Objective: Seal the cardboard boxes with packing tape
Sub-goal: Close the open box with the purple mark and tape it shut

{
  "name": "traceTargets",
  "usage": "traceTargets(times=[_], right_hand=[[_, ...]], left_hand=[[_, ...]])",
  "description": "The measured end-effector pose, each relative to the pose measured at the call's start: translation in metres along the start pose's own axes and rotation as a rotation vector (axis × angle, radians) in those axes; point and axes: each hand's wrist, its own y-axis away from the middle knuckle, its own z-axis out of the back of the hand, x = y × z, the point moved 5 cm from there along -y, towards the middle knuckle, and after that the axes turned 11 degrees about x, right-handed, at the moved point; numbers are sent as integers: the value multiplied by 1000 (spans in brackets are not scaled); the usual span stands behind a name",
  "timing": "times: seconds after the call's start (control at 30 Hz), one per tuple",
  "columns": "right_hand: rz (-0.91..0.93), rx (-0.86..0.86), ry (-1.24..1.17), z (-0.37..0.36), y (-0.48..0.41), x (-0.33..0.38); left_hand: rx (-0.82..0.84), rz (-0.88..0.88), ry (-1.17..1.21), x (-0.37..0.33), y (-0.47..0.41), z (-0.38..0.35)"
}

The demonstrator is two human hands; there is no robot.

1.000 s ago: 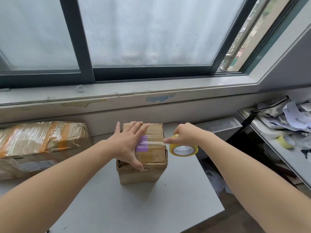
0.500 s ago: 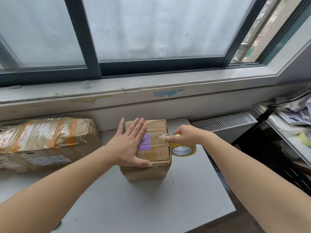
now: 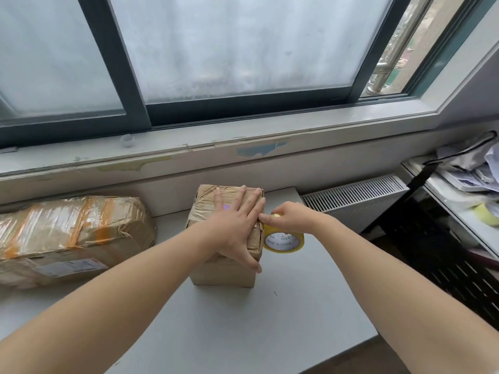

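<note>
Pressing left hand (image 3: 235,225) flat on box (image 3: 216,273); right hand (image 3: 293,218) grips tape roll (image 3: 283,242).

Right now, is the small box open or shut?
Shut: the small box has its top flaps lying flat and taped over, and the left hand presses flat on top.
</note>
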Motion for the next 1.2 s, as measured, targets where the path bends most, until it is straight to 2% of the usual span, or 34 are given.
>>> traceTargets(times=[0.1, 0.2, 0.33, 0.47, 0.57, 0.73, 0.87, 0.97, 1.03, 1.13, 1.2], right_hand=[[-9, -23, -14, 3, 6, 1], [-19, -27, -22, 1, 10, 1], [-47, -21, -117, -9, 10, -2], [11, -6, -259, -3, 19, -5], [44, -61, -317, 12, 30, -8], [129, -173, -299, 46, 43, 23], [212, -213, -185, 64, 37, 80], [259, -192, -135, 70, 34, 125], [285, -157, -66, 67, 32, 155], [248, -85, 105, 47, 21, 184], [216, -34, 155, 30, 12, 187]], left_hand=[[38, -25, 49, 5, -6, 7], [-24, -38, 22, 7, -3, 1], [-101, -32, -19, 7, 7, -14], [-80, -66, 26, 8, 11, -8], [-66, -76, 89, 16, 13, 0], [-147, -57, 169, 35, 24, -2], [-215, -32, 334, 56, 47, -5], [-318, -79, 644, 72, 70, -25], [-327, -104, 852, 80, 84, -51], [-278, -60, 920, 79, 96, -77], [-327, -15, 970, 84, 94, -77]])
